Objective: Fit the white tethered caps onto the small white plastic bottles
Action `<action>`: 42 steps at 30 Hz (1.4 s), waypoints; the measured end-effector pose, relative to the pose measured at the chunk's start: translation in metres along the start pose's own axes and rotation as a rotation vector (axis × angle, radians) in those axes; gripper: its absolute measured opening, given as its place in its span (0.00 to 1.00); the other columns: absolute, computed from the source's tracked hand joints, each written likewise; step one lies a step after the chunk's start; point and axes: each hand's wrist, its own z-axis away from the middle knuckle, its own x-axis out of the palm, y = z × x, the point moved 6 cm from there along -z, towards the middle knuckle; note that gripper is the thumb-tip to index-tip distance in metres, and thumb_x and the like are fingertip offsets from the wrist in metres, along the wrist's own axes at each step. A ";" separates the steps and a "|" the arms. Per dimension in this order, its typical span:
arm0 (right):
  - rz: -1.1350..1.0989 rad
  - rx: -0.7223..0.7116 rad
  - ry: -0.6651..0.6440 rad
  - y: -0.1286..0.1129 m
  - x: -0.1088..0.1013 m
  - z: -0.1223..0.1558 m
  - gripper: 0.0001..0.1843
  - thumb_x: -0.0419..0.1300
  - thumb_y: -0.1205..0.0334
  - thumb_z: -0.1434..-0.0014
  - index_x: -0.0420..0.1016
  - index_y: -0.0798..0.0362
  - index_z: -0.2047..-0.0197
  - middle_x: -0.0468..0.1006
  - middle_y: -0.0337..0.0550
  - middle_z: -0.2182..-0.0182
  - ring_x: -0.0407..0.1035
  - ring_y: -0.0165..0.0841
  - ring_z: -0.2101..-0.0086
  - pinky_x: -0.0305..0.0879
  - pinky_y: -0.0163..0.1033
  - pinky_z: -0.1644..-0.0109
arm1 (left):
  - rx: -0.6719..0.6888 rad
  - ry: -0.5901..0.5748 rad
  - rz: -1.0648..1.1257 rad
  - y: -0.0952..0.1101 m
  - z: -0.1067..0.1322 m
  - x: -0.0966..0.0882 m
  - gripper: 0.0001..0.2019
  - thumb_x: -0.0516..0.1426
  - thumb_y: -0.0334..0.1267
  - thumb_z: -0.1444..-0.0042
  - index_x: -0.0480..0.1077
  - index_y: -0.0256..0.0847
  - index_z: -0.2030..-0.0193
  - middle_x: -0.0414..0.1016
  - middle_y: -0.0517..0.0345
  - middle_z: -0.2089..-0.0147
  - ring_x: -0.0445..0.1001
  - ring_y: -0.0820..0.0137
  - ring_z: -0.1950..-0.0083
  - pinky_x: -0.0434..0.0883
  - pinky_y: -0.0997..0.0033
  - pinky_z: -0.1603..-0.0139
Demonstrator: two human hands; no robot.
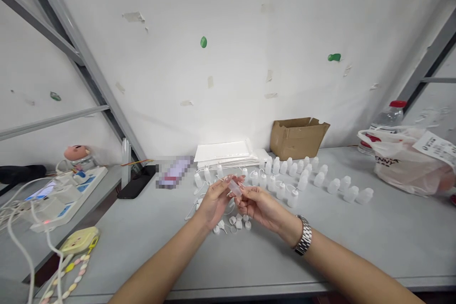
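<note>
My left hand (213, 200) and my right hand (259, 205) meet above the grey table (356, 242), fingers pinched together on one small clear plastic bottle (234, 187) held between them. A metal watch (304, 241) is on my right wrist. Just below the hands lie several small white caps (238, 222) with thin loops. Behind and to the right stand several small white bottles (302, 178), some upright, some on their sides.
An open cardboard box (296, 137) and a stack of white bags (228, 153) sit at the wall. A plastic shopping bag (406, 161) and a water bottle (389, 116) are at the right. A black phone (137, 183), power strips (71, 194) and cables lie left.
</note>
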 end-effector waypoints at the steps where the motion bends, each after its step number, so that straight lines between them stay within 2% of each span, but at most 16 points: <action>1: 0.044 -0.032 0.003 -0.001 0.000 0.000 0.11 0.61 0.59 0.48 0.71 0.58 0.75 0.70 0.39 0.78 0.63 0.24 0.77 0.61 0.32 0.70 | -0.003 -0.010 -0.007 0.000 0.001 0.001 0.09 0.58 0.41 0.50 0.74 0.39 0.65 0.76 0.51 0.55 0.72 0.66 0.58 0.65 0.66 0.55; 4: 0.243 -0.137 0.053 -0.005 -0.001 0.000 0.15 0.60 0.54 0.47 0.69 0.57 0.76 0.70 0.38 0.79 0.63 0.25 0.78 0.61 0.33 0.71 | -0.012 -0.048 -0.029 0.001 0.002 0.006 0.10 0.57 0.42 0.48 0.73 0.39 0.64 0.75 0.50 0.55 0.72 0.67 0.63 0.66 0.66 0.61; 6: 0.441 -0.237 0.135 -0.011 -0.002 0.002 0.15 0.58 0.51 0.46 0.68 0.55 0.74 0.70 0.37 0.79 0.63 0.27 0.78 0.61 0.34 0.72 | -0.016 -0.067 -0.036 0.002 0.003 0.008 0.10 0.56 0.41 0.48 0.73 0.38 0.63 0.75 0.49 0.55 0.72 0.67 0.64 0.66 0.66 0.62; 9: 0.794 -0.472 0.271 -0.024 0.000 0.011 0.10 0.54 0.55 0.43 0.68 0.53 0.67 0.72 0.39 0.74 0.65 0.30 0.73 0.63 0.37 0.68 | 0.002 -0.063 -0.026 0.006 0.003 0.008 0.10 0.58 0.39 0.49 0.74 0.38 0.61 0.75 0.49 0.54 0.70 0.63 0.54 0.64 0.66 0.55; 12: 1.078 -0.711 0.347 -0.033 0.008 0.023 0.06 0.53 0.60 0.41 0.67 0.52 0.63 0.73 0.43 0.69 0.66 0.32 0.69 0.64 0.40 0.64 | 0.017 -0.049 0.002 0.010 0.003 0.007 0.12 0.59 0.38 0.50 0.75 0.39 0.59 0.74 0.51 0.51 0.64 0.60 0.43 0.60 0.64 0.47; 15: 1.254 -0.865 0.348 -0.034 0.015 0.030 0.06 0.52 0.62 0.40 0.66 0.52 0.59 0.72 0.44 0.68 0.67 0.33 0.68 0.65 0.41 0.62 | 0.030 -0.036 0.017 0.012 0.004 0.006 0.12 0.59 0.40 0.51 0.75 0.39 0.59 0.74 0.50 0.51 0.61 0.59 0.41 0.58 0.63 0.44; 19: 1.438 -1.004 0.316 -0.032 0.022 0.033 0.07 0.51 0.65 0.39 0.64 0.53 0.57 0.71 0.46 0.68 0.66 0.34 0.67 0.66 0.42 0.63 | 0.044 -0.017 0.022 0.011 0.004 0.005 0.11 0.58 0.40 0.50 0.76 0.38 0.62 0.74 0.50 0.51 0.62 0.58 0.41 0.58 0.62 0.44; 24: 1.592 -1.138 0.294 -0.030 0.028 0.032 0.09 0.49 0.71 0.40 0.65 0.54 0.58 0.71 0.48 0.68 0.66 0.36 0.66 0.66 0.42 0.65 | -0.033 -0.045 0.072 0.004 0.006 0.008 0.10 0.58 0.35 0.50 0.75 0.41 0.60 0.76 0.52 0.54 0.64 0.60 0.42 0.57 0.60 0.43; 27: 1.561 -1.091 0.315 -0.031 0.022 0.029 0.09 0.48 0.71 0.39 0.66 0.53 0.59 0.72 0.49 0.66 0.66 0.37 0.63 0.66 0.44 0.62 | -0.013 -0.063 0.014 0.004 0.007 0.011 0.08 0.60 0.33 0.52 0.76 0.40 0.63 0.75 0.52 0.51 0.62 0.59 0.41 0.56 0.60 0.42; 29: 1.451 -0.972 0.330 -0.033 0.016 0.026 0.06 0.51 0.69 0.40 0.66 0.53 0.59 0.72 0.48 0.66 0.66 0.36 0.63 0.66 0.44 0.60 | 0.017 -0.058 -0.042 0.007 0.007 0.010 0.08 0.60 0.34 0.52 0.76 0.39 0.64 0.73 0.50 0.50 0.61 0.58 0.40 0.55 0.61 0.42; 31: 1.264 -0.757 0.308 -0.033 0.008 0.020 0.06 0.55 0.64 0.42 0.67 0.53 0.60 0.73 0.45 0.67 0.67 0.34 0.66 0.66 0.43 0.61 | 0.028 -0.037 -0.076 0.010 0.006 0.007 0.10 0.60 0.36 0.52 0.76 0.38 0.62 0.73 0.49 0.48 0.60 0.58 0.40 0.56 0.62 0.43; 34: 0.892 -0.391 0.175 -0.027 0.003 0.010 0.11 0.55 0.55 0.43 0.71 0.53 0.62 0.74 0.41 0.71 0.68 0.31 0.71 0.66 0.39 0.65 | 0.016 -0.028 -0.066 0.013 0.003 0.002 0.12 0.60 0.39 0.51 0.75 0.37 0.61 0.71 0.48 0.47 0.62 0.56 0.41 0.60 0.63 0.47; 36: 0.695 -0.243 0.116 -0.025 0.005 0.008 0.15 0.55 0.51 0.44 0.74 0.54 0.65 0.74 0.40 0.74 0.68 0.30 0.72 0.66 0.38 0.66 | 0.005 -0.032 -0.032 0.015 0.003 0.000 0.13 0.59 0.39 0.51 0.74 0.38 0.58 0.72 0.48 0.47 0.64 0.56 0.43 0.62 0.63 0.50; 39: 0.547 -0.170 0.119 -0.026 0.006 0.009 0.15 0.60 0.49 0.50 0.74 0.55 0.71 0.74 0.39 0.76 0.68 0.29 0.74 0.65 0.37 0.66 | -0.023 -0.037 0.001 0.013 0.003 -0.001 0.14 0.58 0.40 0.49 0.73 0.39 0.56 0.73 0.49 0.50 0.66 0.58 0.46 0.63 0.64 0.52; 42: 0.514 -0.176 0.135 -0.024 0.006 0.009 0.15 0.63 0.51 0.52 0.72 0.55 0.70 0.74 0.38 0.77 0.68 0.29 0.74 0.64 0.37 0.67 | -0.067 -0.006 0.003 0.007 0.003 -0.002 0.15 0.57 0.44 0.49 0.73 0.41 0.56 0.74 0.49 0.51 0.70 0.59 0.50 0.66 0.64 0.56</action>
